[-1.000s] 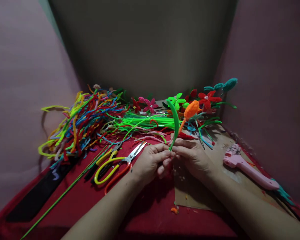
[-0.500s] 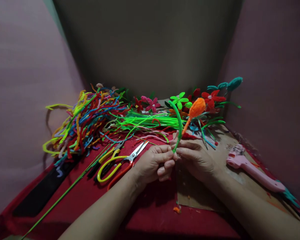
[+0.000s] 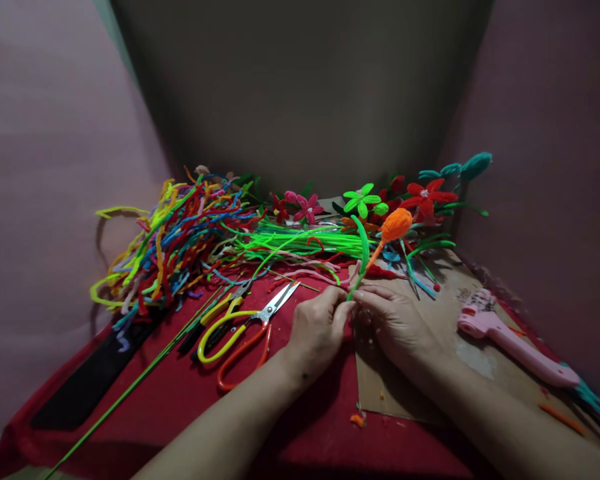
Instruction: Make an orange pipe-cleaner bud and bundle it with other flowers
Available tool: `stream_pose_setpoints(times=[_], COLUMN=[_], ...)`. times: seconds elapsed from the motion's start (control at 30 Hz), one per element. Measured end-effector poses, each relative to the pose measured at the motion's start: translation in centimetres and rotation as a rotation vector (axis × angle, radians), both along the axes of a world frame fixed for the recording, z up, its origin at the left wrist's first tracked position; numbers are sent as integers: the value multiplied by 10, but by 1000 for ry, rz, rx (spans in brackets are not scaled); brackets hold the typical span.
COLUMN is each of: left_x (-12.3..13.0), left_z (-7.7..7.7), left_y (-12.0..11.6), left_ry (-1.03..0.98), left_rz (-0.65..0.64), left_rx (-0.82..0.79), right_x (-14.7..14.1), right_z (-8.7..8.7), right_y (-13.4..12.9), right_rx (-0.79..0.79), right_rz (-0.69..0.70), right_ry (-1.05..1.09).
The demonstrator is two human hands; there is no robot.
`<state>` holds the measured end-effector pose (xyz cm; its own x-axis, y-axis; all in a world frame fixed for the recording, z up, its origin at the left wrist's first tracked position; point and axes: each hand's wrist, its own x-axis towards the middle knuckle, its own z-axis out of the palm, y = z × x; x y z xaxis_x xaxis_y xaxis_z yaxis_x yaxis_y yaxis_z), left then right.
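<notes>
Between my two hands stands a pipe-cleaner flower with an orange bud (image 3: 397, 225) on an orange stem that leans up and right. A green pipe-cleaner leaf (image 3: 363, 243) rises beside that stem, curving at its tip. My left hand (image 3: 323, 327) pinches the base of the green leaf between thumb and curled fingers. My right hand (image 3: 395, 320) is closed at the same joint, its fingertips on the lower stem of the flower. The exact join of leaf and stem is hidden by my fingertips.
Yellow-and-red scissors (image 3: 260, 320) and pliers (image 3: 225, 313) lie left of my hands. A pink glue gun (image 3: 515, 343) rests on cardboard (image 3: 390, 393) at right. Behind are a multicoloured pipe-cleaner heap (image 3: 175, 240), green stems (image 3: 305, 241) and finished flowers (image 3: 363, 200).
My left hand has turned over, its back now facing up with fingers curled under. The orange bud and green leaf have dipped slightly. The view has shifted a little.
</notes>
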<state>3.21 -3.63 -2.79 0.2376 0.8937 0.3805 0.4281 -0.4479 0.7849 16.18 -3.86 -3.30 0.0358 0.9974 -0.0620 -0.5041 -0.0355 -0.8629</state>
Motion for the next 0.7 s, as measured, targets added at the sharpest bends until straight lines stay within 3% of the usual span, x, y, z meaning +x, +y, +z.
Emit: stream_pose_setpoints(times=[0.1,0.23,0.37,0.57,0.7], left_x=[-1,-1,-1,-2,-4], left_z=[-4,-2,5,15,17], left_y=[2,3,2,2,4], left_ry=[99,83,-51,-300,-388], left_rz=[9,-21,-59,-182,-250], left_rx=[104,73,-63,-412,-502], right_x=[-2,-2,-1,0,1], right_z=[0,1,1,4,3], right_y=[-1,-2,-1,0,1], right_rx=[-63,-44,-5,9,54], right_rz=[-1,7,35,134,130], right_ry=[17,-1,6,61,33])
